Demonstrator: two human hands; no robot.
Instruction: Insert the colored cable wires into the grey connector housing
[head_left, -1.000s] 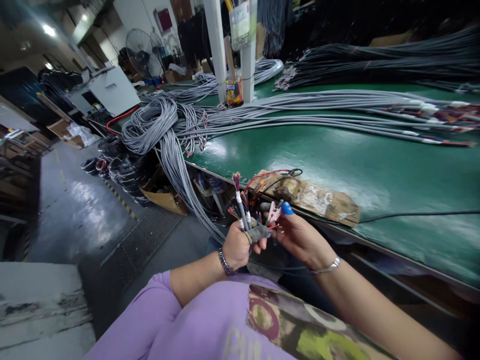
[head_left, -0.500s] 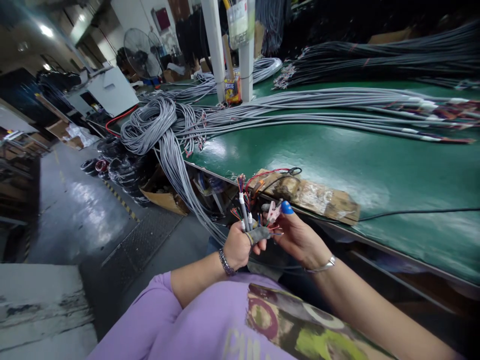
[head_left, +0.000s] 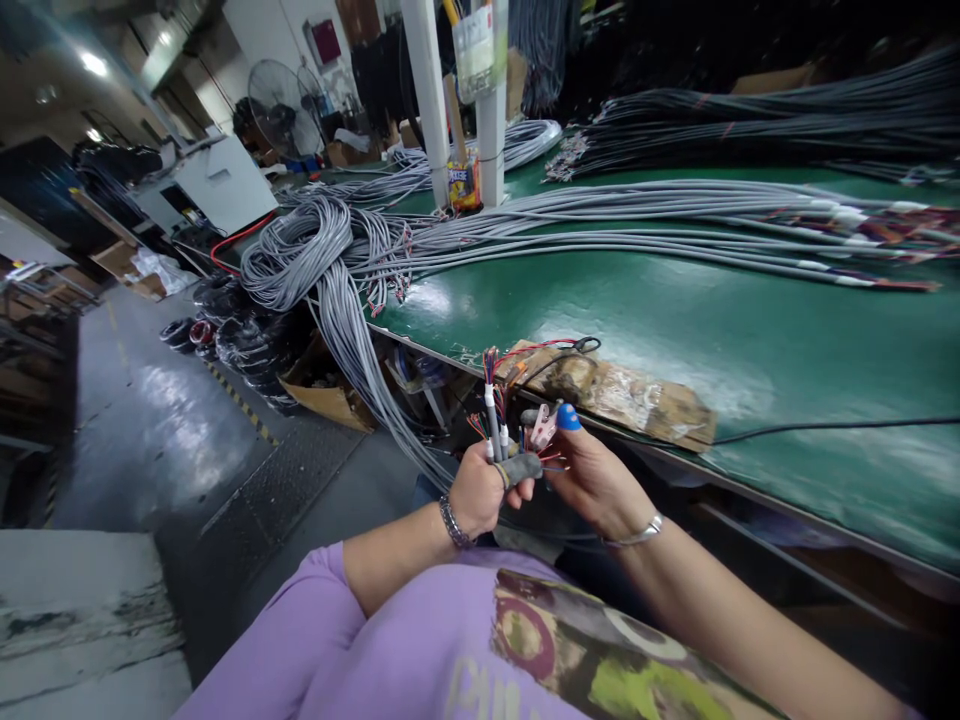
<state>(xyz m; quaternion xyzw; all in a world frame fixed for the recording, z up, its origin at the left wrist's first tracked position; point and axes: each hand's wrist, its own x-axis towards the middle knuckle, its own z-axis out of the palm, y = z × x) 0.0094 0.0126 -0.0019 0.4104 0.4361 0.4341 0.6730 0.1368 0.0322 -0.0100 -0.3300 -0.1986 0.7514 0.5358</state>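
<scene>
My left hand (head_left: 480, 493) is closed around several grey cables (head_left: 493, 415), whose ends stick up out of the fist with white sleeves and fanned coloured wires (head_left: 491, 362). A worn grey covering wraps its thumb. Just to the right, my right hand (head_left: 598, 475), blue tape on its thumb tip, is closed on a small pale pink piece with dark spots (head_left: 543, 428); its exact kind is unclear. Thin red and blue wires (head_left: 553, 458) lie between the two hands. The right fingertips are partly hidden behind the thumb and wires.
A taped wooden board (head_left: 630, 393) with red and black leads lies along the edge of the green table (head_left: 787, 345). Long grey cables (head_left: 600, 215) stretch across it, and a coil (head_left: 300, 250) hangs over its left edge. A post (head_left: 491, 140) stands behind. Cardboard box (head_left: 322, 390) below.
Both hands stay close together with the cables. The right hand and the pink piece have shifted very slightly left, and the cable ends lean slightly further right.
</scene>
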